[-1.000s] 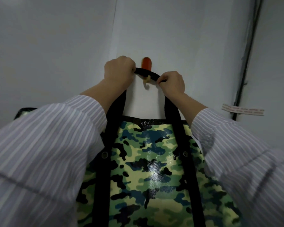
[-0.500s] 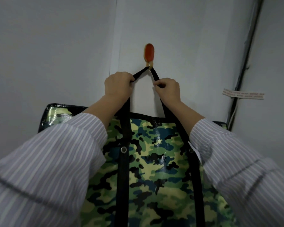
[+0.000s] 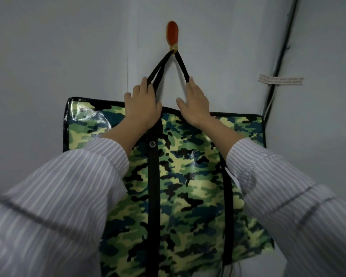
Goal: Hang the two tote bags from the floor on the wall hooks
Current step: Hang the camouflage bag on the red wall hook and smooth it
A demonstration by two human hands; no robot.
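The camouflage tote bag (image 3: 188, 176) hangs flat against the wall (image 3: 68, 47), its black straps (image 3: 181, 62) drawn into a taut peak over the orange wall hook (image 3: 172, 36), so the hook seems to carry the weight. Both grips are released: the left hand (image 3: 143, 105) and right hand (image 3: 195, 102) lie straight-fingered along the straps, likely steadying them. Only 1 of the 2 bags shows.

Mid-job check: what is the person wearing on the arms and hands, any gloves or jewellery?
Both arms wear loose long sleeves, pale with thin darker stripes: left sleeve, right sleeve. The left hand and right hand are bare, with no gloves, rings or watch visible.
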